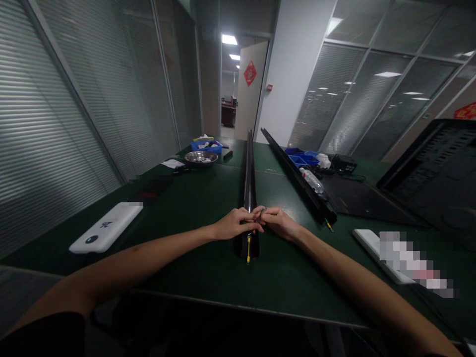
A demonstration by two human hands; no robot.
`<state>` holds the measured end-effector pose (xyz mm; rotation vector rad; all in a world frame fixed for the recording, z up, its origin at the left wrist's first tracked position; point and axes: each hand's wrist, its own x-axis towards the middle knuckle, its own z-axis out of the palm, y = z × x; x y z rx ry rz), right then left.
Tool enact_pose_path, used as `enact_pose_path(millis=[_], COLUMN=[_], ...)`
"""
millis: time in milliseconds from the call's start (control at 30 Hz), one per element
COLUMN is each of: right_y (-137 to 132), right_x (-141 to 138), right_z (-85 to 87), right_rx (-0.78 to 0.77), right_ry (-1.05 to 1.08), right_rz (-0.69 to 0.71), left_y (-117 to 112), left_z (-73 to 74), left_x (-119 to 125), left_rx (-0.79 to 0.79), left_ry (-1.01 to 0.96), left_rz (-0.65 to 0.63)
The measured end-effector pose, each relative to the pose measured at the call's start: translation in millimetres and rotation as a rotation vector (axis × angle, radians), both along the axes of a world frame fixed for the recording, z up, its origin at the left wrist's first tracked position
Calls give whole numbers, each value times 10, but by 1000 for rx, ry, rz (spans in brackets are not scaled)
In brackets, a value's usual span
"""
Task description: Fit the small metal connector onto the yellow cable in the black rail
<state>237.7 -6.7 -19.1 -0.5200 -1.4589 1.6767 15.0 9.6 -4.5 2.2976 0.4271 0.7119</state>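
A long black rail (249, 168) lies lengthwise down the middle of the green table (193, 198), its near end toward me with a yellow wire (248, 247) hanging out. My left hand (234, 224) rests on the rail's near end, fingers curled over it. My right hand (279, 222) meets it from the right and pinches a small thin metal piece (260, 214) at the fingertips. What that piece is I cannot make out.
A second black rail (297, 173) lies to the right, beside blue bins (303, 158) and a plastic bottle (311, 180). A metal bowl (201, 157) and blue tray (206, 145) stand far left. A white device (106, 227) lies near left, a black panel (435, 173) far right.
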Motion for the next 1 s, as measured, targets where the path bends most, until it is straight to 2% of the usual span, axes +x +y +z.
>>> enact_pose_path(millis=[333, 767, 1000], right_y=[-25, -26, -28], right_x=[-15, -10, -18], right_z=[27, 40, 27], right_rx=[-9, -12, -18], right_ry=[0, -2, 7], right_rz=[-5, -5, -13], left_y=[11, 3, 2], left_z=[-4, -10, -11], left_x=[1, -5, 6], left_rx=[-15, 17, -42], left_ry=[-13, 7, -29], left_rz=[-37, 1, -38])
